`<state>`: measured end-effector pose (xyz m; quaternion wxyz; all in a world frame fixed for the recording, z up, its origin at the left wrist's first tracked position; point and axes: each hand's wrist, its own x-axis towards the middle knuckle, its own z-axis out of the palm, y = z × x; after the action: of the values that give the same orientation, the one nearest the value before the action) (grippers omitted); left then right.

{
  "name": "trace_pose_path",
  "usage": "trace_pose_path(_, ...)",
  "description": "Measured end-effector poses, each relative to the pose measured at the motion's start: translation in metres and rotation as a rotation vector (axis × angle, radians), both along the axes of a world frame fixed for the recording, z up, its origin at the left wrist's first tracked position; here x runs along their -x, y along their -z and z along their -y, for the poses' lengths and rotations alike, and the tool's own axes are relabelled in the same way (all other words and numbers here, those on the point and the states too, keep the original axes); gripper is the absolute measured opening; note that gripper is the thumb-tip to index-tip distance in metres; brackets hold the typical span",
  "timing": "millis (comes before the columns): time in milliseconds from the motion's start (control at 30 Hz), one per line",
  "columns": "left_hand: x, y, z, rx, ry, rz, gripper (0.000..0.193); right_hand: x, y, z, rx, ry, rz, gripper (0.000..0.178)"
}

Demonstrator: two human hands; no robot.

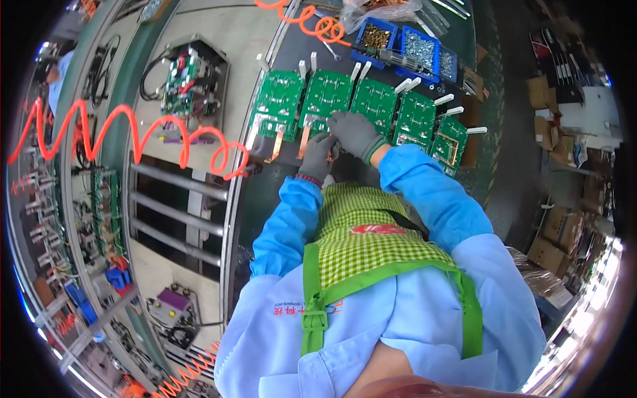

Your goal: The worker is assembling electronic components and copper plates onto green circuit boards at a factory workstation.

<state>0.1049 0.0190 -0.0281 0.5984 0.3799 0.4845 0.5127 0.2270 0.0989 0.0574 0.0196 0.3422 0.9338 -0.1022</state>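
Green circuit boards [328, 91]: five, in a row, upper centre of frame. Left hand [318, 158], right hand [357, 134]: gloved, together at the row's lower edge; fingers curled, any hold hidden, cannot tell. Risk: copper strip [304, 142] beside left hand could bend, if knocked.

left hand [318, 157]: grey-gloved, fingers bent, close beside the other
right hand [358, 134]: grey-gloved, slightly farther forward, fingers curled
left forearm [290, 222]: angled inward
right forearm [431, 189]: slanting forward and left

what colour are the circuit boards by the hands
The circuit boards are green; best in head view.
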Motion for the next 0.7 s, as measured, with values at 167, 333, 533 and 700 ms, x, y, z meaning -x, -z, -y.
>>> trace_pose_path(167, 0.000, -0.023, 0.008, -0.251, 0.083, -0.631, 0.024, 0.003, 0.002, 0.016, -0.196, 0.029, -0.019, 0.021)
trace_pose_path(333, -0.007, 0.007, 0.008, -0.037, -0.055, -0.243, 0.016, 0.016, -0.004, 0.013, -0.146, 0.028, 0.211, 0.028)
trace_pose_path(533, 0.004, -0.012, -0.002, 0.051, 0.014, 0.080, 0.024, 0.016, 0.003, 0.007, -0.110, 0.134, 0.203, 0.026)
trace_pose_path(700, 0.021, -0.001, 0.010, -0.468, 0.127, -0.700, 0.025, -0.017, -0.021, 0.015, 0.189, 0.319, -0.064, 0.043)
